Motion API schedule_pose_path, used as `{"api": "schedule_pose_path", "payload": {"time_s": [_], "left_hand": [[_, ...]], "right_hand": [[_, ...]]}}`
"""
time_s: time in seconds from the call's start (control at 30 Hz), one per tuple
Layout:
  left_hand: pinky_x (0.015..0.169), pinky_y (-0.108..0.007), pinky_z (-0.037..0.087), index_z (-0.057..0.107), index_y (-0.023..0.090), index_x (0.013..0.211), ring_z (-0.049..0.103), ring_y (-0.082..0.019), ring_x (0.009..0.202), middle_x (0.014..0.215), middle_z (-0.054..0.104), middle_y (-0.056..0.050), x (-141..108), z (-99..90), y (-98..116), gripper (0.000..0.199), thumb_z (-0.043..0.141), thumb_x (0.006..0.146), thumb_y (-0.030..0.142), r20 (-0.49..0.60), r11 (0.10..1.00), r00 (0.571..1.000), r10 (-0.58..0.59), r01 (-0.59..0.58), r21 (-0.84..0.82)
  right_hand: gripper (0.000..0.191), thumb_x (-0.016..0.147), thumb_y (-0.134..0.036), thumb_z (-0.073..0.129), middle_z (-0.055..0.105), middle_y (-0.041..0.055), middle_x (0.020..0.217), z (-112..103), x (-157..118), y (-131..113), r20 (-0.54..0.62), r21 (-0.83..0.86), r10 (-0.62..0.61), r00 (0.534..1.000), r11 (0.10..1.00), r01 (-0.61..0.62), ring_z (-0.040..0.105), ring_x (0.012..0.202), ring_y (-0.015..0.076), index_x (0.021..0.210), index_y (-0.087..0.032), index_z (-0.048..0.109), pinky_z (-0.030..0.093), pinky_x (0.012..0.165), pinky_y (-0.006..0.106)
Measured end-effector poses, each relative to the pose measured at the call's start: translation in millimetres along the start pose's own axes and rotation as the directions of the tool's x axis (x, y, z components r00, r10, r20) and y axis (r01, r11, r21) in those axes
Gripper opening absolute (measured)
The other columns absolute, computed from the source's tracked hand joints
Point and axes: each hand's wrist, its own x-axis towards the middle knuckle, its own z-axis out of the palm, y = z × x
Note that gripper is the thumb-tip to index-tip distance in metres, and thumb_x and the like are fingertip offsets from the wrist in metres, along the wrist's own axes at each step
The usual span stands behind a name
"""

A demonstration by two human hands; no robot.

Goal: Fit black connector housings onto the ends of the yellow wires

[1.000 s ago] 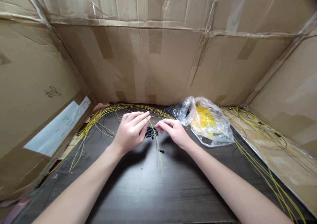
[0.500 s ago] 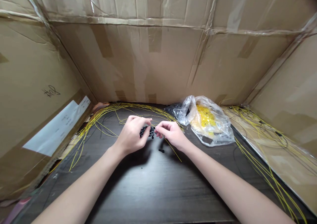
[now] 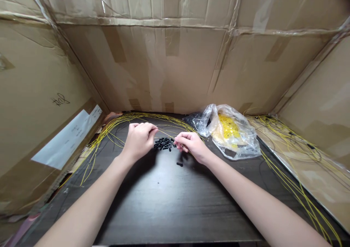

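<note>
My left hand [image 3: 140, 139] is closed in a pinch, with thumb and forefinger on a thin yellow wire [image 3: 165, 133]. The wire stretches across to my right hand [image 3: 190, 145], whose fingertips are also closed on it. A small black piece shows by the right fingertips; whether they grip it I cannot tell. Between and just below the hands lies a pile of small black tube-like pieces [image 3: 163, 144] on the dark table [image 3: 169, 207]. One or two loose black pieces [image 3: 179, 164] lie apart, nearer to me.
A long bundle of yellow wires [image 3: 108, 128] curves along the back left. A clear plastic bag [image 3: 247, 150] with small yellow parts [image 3: 229, 126] stands back right, beside a dark bag [image 3: 193, 120]. More yellow wires [image 3: 300, 196] run down the right. Cardboard walls [image 3: 164, 68] enclose the table.
My left hand has moved left and slightly up, away from the black pile, which now shows more. A length of wire now spans the hands. The right hand has turned slightly.
</note>
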Motion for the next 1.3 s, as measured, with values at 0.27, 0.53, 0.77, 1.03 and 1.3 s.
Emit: {"api": "schedule_pose_path", "payload": {"time_s": [0.27,0.53,0.77,1.03,1.3], "left_hand": [[0.096,-0.044,0.031,0.069,0.026,0.106,0.061,-0.019,0.091,0.1,0.07,-0.004,-3,-1.1,20,0.021,0.05,0.095,0.024,0.12,0.966,0.961,0.25,-0.239,-0.102],[0.088,-0.041,0.034,0.067,0.02,0.091,0.063,-0.018,0.081,0.086,0.072,-0.003,-1,2.3,-4,0.021,0.046,0.096,0.021,0.127,0.972,0.964,0.234,-0.233,-0.028],[0.084,-0.037,0.036,0.064,0.023,0.112,0.065,-0.018,0.088,0.095,0.072,-0.003,-4,3.3,15,0.023,0.048,0.097,0.029,0.179,0.961,0.955,0.236,-0.201,-0.192],[0.079,-0.034,0.038,0.067,0.021,0.098,0.065,-0.016,0.082,0.089,0.072,-0.002,-6,9.9,12,0.02,0.046,0.098,0.024,0.134,0.953,0.959,0.251,-0.22,-0.209],[0.076,-0.033,0.038,0.069,0.022,0.102,0.062,-0.015,0.077,0.085,0.07,-0.002,-6,11.4,5,0.022,0.048,0.097,0.023,0.108,0.953,0.957,0.268,-0.247,-0.173]], "right_hand": [[0.022,0.075,-0.035,0.069,0.057,-0.0004,0.057,-1,-2,-2,0.045,0.04,0.096,0.994,0.994,-0.098,0.045,0.046,0.006,0.07,-0.013,0.066,0.024,0.041,0.018],[0.022,0.071,-0.035,0.071,0.052,-0.0021,0.055,-7,-1,-2,0.071,0.116,0.191,0.979,0.973,-0.198,0.037,0.041,0.0037,0.07,-0.013,0.065,0.014,0.036,0.017],[0.023,0.072,-0.035,0.072,0.047,-0.004,0.051,-5,-2,-2,0.069,0.115,0.175,0.982,0.977,-0.182,0.033,0.039,0.0031,0.07,-0.013,0.065,0.012,0.036,0.017],[0.025,0.075,-0.037,0.066,0.055,-0.0007,0.058,-10,-2,-3,0.094,0.166,0.218,0.972,0.959,-0.231,0.038,0.039,0.0038,0.073,-0.013,0.063,0.011,0.034,0.017],[0.012,0.07,-0.025,0.062,0.055,-0.0011,0.057,-16,-2,-4,0.229,0.27,0.194,0.954,0.929,-0.253,0.035,0.039,0.0041,0.069,-0.013,0.06,0.012,0.035,0.017]]}}
